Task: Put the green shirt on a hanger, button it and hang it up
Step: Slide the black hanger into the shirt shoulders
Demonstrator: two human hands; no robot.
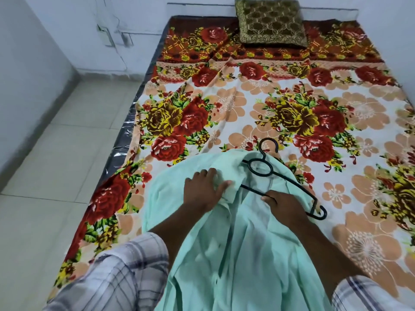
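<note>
Hanger [283, 176] — its left arm is hidden under the green shirt [242, 243]. Shirt's lower part cut off by the bottom edge. My right hand [285, 204] covers part of the hanger's bar — buttons indiscernible.

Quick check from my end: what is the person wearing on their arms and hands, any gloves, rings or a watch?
Both arms come out of short sleeves in a white fabric with grey and dark blue checks, the left sleeve and the right sleeve. The forearms below them are uncovered. The left hand and right hand are bare: no gloves, and no rings or watch show.
</note>
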